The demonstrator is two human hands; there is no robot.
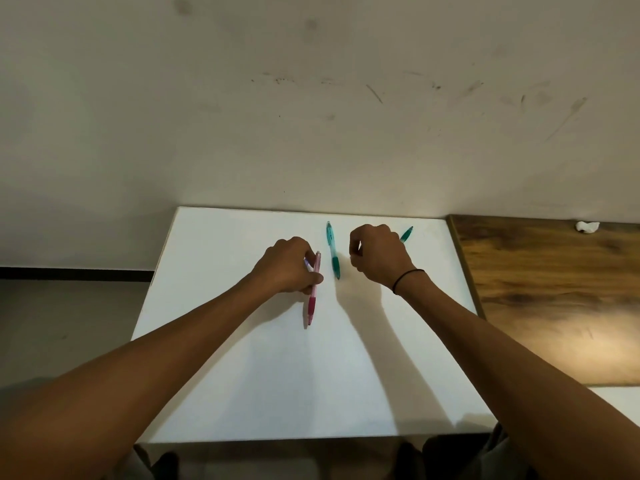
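On the white table [242,358] my left hand [289,266] grips a pink pen [312,299] that points toward me, its tip near the table surface. A bit of a second, bluish pen shows between the same fingers. A teal pen [333,251] lies flat between my two hands, untouched. My right hand [379,256], with a black band on the wrist, is curled; another teal pen [407,234] sticks out from behind it at the far right. Whether the fingers hold that pen is hidden.
A dark wooden table [554,299] adjoins the white one on the right, with a crumpled white scrap [587,226] at its far edge. A scuffed wall rises right behind both tables. Floor lies to the left.
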